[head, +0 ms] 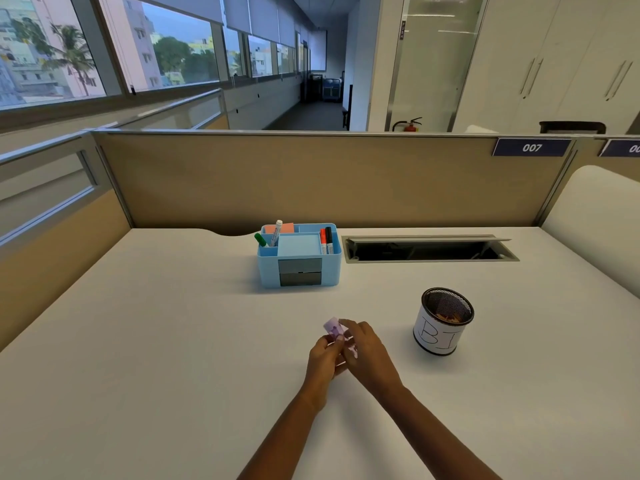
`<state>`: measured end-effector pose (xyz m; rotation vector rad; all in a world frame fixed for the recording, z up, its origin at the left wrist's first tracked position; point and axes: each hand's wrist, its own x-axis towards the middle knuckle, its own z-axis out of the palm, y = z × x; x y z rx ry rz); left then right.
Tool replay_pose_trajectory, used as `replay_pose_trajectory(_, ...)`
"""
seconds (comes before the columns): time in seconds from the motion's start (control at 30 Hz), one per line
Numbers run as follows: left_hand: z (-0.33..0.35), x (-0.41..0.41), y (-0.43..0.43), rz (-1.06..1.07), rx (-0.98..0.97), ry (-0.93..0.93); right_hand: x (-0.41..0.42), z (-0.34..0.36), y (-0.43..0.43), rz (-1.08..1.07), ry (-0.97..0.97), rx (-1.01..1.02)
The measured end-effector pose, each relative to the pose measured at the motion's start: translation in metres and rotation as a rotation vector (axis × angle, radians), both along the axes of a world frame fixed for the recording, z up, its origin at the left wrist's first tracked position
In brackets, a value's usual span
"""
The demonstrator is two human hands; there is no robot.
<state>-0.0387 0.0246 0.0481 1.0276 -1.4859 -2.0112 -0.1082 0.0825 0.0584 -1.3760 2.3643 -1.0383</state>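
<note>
— Office cubicle, is it? What is the surface?

— One white desk (173,341), closed in behind by a tan partition (311,181). Two blue number plates sit on the partition's top rail: one reads 007 (531,147), the other (623,148) is cut off by the frame's edge.

— And what stands on the desk?

— Three things. One blue organizer (268,271) is at the back, near the middle. One open cable hatch (429,249) lies just to its right. One black mesh cup (440,336), nearer and to the right, has white paper wrapped round it with large hand-drawn letters.

— How many markers?

— Four, all in the organizer. A green-capped one (260,240) and a white one (276,232) lean in the left compartment. A red-capped one (322,241) and a black-capped one (329,240) stand side by side in the right. Two pads are there too, one orange at the back and one pale blue in the middle.

— The hands?

— Two, close together over the desk, in front of the organizer and left of the cup. Between them is one small purple slip (333,329), printed with something darker that is too small to read.

— Who has hold of it?

— Both. The left hand (323,358) has its fingers curled, pinching the slip's lower part between thumb and fingertips. The right hand (367,355) reaches across with bent fingers and pinches the slip's right side. More purple shows beneath its fingers.

— Does the slip touch the desk?

— That cannot be told from this angle.
</note>
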Motion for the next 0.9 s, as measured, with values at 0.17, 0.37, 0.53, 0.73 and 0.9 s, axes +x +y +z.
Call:
replay_pose_trajectory(0.17, 0.003, -0.002, -0.015, 0.043, -0.139, -0.087, -0.004, 0.000, -0.018, 0.018, 0.035, 0.058)
replay_pose_trajectory(0.37, -0.011, 0.005, -0.042, -0.051, -0.897, -0.589, -0.015, 0.021, -0.046, 0.030, 0.088, 0.068)
replay_pose_trajectory(0.53, -0.025, 0.008, -0.064, -0.208, -1.150, -0.874, -0.035, 0.041, -0.079, 0.002, 0.180, 0.098)
replay_pose_trajectory(0.73, -0.016, 0.016, -0.062, -0.175, -1.236, -0.904, -0.057, 0.058, -0.128, 0.031, 0.344, 0.088)
replay_pose_trajectory(0.9, -0.022, 0.022, -0.071, -0.081, -1.328, -0.942, -0.070, 0.059, -0.157, 0.047, 0.389, 0.089)
